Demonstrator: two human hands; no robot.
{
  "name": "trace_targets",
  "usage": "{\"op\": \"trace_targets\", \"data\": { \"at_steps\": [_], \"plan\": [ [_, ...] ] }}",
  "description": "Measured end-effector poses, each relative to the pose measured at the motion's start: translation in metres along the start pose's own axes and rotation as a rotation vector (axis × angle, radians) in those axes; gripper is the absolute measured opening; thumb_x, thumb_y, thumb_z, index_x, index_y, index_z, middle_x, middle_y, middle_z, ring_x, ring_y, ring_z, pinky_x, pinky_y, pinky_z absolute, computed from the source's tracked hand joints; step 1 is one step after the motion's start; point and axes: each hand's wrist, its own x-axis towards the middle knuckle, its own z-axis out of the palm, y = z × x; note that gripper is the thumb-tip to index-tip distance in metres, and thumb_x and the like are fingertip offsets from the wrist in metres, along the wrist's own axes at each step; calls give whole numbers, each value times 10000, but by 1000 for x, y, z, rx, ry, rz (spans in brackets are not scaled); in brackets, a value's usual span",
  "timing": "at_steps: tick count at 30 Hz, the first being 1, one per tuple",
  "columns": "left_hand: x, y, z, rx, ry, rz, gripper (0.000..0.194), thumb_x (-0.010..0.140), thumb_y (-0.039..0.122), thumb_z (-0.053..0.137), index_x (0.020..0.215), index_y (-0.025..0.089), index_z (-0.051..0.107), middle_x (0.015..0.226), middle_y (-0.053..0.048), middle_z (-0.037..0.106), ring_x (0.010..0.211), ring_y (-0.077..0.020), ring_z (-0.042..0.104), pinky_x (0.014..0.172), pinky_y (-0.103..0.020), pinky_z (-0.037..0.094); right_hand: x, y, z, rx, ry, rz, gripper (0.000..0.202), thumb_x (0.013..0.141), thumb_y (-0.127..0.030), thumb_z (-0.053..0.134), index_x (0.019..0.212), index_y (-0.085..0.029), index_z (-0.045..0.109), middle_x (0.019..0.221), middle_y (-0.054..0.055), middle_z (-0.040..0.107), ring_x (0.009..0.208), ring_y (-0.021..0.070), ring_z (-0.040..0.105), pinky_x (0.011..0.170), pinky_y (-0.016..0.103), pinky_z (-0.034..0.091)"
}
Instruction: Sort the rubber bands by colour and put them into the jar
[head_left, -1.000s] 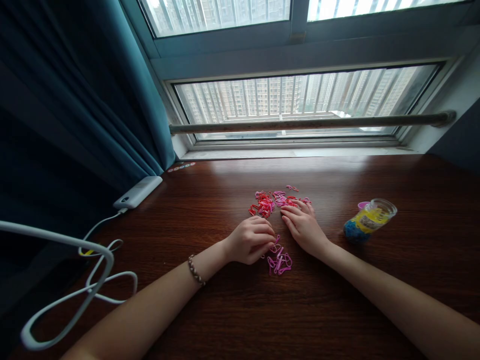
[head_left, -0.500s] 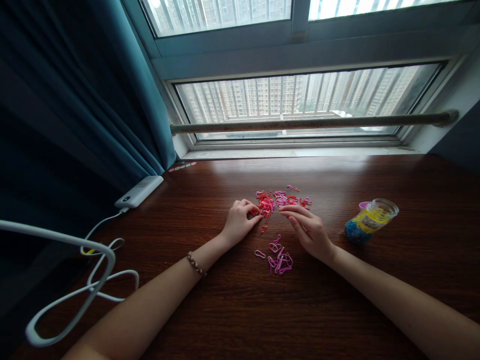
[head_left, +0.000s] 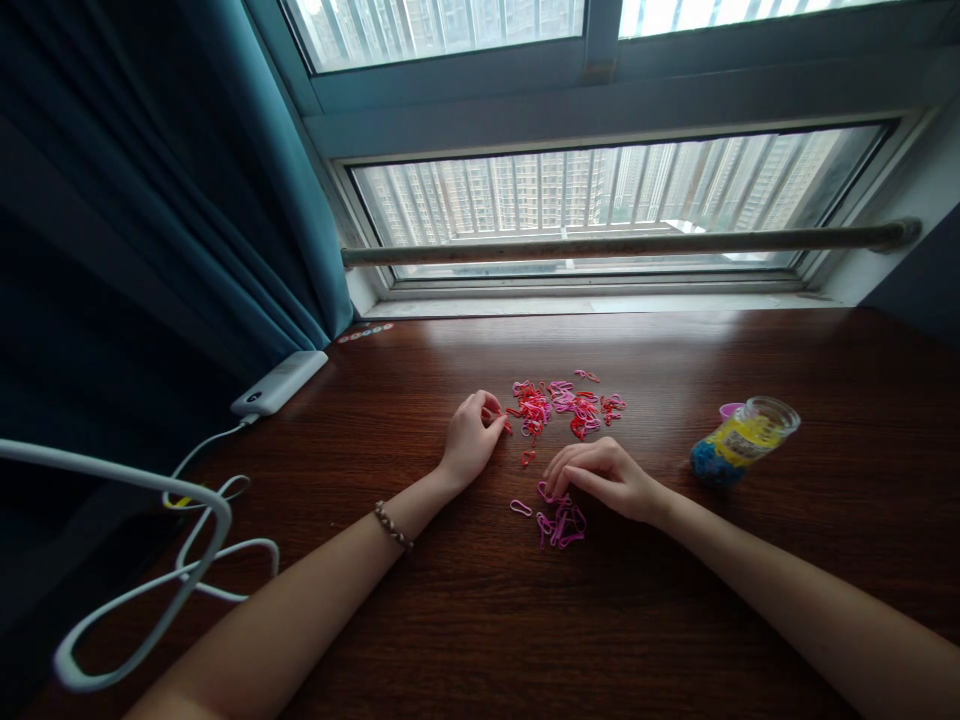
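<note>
A mixed heap of small pink and red plastic stitch markers (head_left: 574, 402), shaped like tiny safety pins, lies on the dark wooden table. Nearer to me is a smaller pile of purple stitch markers (head_left: 562, 525). My left hand (head_left: 472, 437) is at the left of the mixed heap, its thumb and fingers pinched on a red stitch marker (head_left: 508, 427). Over the upper edge of the purple pile, my right hand (head_left: 600, 478) has its fingertips bent down and closed together, touching the markers there. Whatever lies between those fingertips is hidden.
A clear jar with a yellow label (head_left: 742, 440) and blue contents leans at the right, a pink lid (head_left: 730, 411) behind it. A white power bank (head_left: 281, 384) with a looped white cable (head_left: 214, 530) sits left by the blue curtain (head_left: 300, 250). A window is beyond.
My right hand has come from the mixed heap toward me, down to the purple pile, and its fingers have closed. My left hand has shifted slightly left, drawing a red stitch marker from the heap.
</note>
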Motion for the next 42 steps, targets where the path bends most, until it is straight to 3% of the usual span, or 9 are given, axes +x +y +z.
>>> {"op": "trace_targets", "data": {
  "at_steps": [6, 11, 17, 23, 29, 31, 33, 36, 42],
  "plan": [
    [-5, 16, -7, 147, -61, 212, 104, 715, 119, 530, 699, 198, 596, 797, -23, 535, 839, -184, 482, 779, -325, 401, 4, 18, 2, -399, 282, 35, 310, 900, -308, 371, 1066, -209, 614, 1104, 65, 609, 1103, 204, 481, 985, 411, 346],
    [-8, 22, -7, 186, -170, 247, 51, 710, 226, 601, 748, 221, 636, 823, -30, 553, 854, -205, 461, 774, -346, 387, 6, 32, 9, -744, 203, 196, 384, 882, -352, 398, 1219, -201, 505, 1236, 66, 519, 1236, 260, 306, 1035, 472, 259],
    [-5, 17, -3, 158, -246, 249, 63, 757, 265, 588, 749, 223, 634, 853, -29, 578, 871, -205, 457, 777, -351, 357, 6, 33, 14, -873, 147, 215, 431, 857, -385, 437, 1248, -206, 474, 1267, 77, 484, 1237, 269, 304, 1033, 486, 256],
    [-5, 18, -4, 113, -231, 247, 75, 796, 234, 535, 762, 197, 590, 890, -34, 575, 901, -205, 463, 807, -365, 343, 6, 37, 11, -773, 225, 188, 389, 860, -338, 442, 1204, -171, 518, 1219, 100, 518, 1199, 254, 361, 1025, 453, 285],
    [1, 8, -1, -205, -178, 74, 123, 822, 266, 478, 806, 167, 551, 815, -36, 572, 768, -158, 521, 718, -295, 420, 4, 26, 1, -383, 520, 109, 288, 881, -309, 409, 912, -189, 670, 931, 81, 650, 900, 197, 587, 833, 353, 459],
    [2, 6, 0, -304, -177, 11, 156, 823, 294, 476, 807, 157, 547, 778, -30, 573, 695, -141, 531, 661, -271, 431, 2, 17, 0, -265, 466, 89, 327, 880, -330, 412, 780, -176, 683, 809, 70, 668, 771, 175, 617, 733, 307, 489],
    [2, 5, 1, -366, -179, -26, 177, 818, 314, 485, 792, 151, 548, 737, -21, 574, 658, -133, 535, 630, -256, 433, 2, 9, 0, -161, 318, 55, 394, 887, -341, 395, 659, -171, 668, 699, 54, 668, 688, 155, 621, 672, 275, 496],
    [3, 5, 1, -406, -177, -49, 188, 811, 327, 497, 778, 151, 554, 714, -14, 575, 646, -130, 538, 618, -244, 433, 2, 5, 2, -93, 198, 31, 448, 895, -348, 372, 580, -181, 643, 638, 38, 664, 679, 148, 624, 674, 268, 498],
    [-2, 14, -5, -369, -179, 45, 166, 810, 311, 512, 781, 159, 569, 794, -40, 585, 722, -148, 542, 674, -270, 443, 2, 19, 1, -229, 485, 86, 384, 896, -337, 379, 709, -186, 679, 763, 52, 681, 771, 175, 625, 797, 336, 473]
  ]
}}
